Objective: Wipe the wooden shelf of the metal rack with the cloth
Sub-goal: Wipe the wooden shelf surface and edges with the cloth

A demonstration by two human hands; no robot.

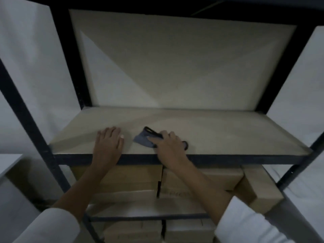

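Observation:
A pale wooden shelf [219, 130] spans the black metal rack [228, 158] at chest height. A small dark blue-grey cloth [142, 138] with a black edge lies near the shelf's front, a little left of centre. My right hand [169, 146] presses down on the cloth, fingers over its right part. My left hand [108, 142] rests flat on the bare wood to the left of the cloth, palm down, fingers slightly apart, holding nothing. Both wrists cross the rack's front rail.
Cardboard boxes [201, 179] fill the lower shelf under the front rail, with more boxes [189, 230] below. Black uprights [28, 120] stand at left and right. A white wall lies behind the rack, and the upper shelf's frame [175, 13] hangs overhead.

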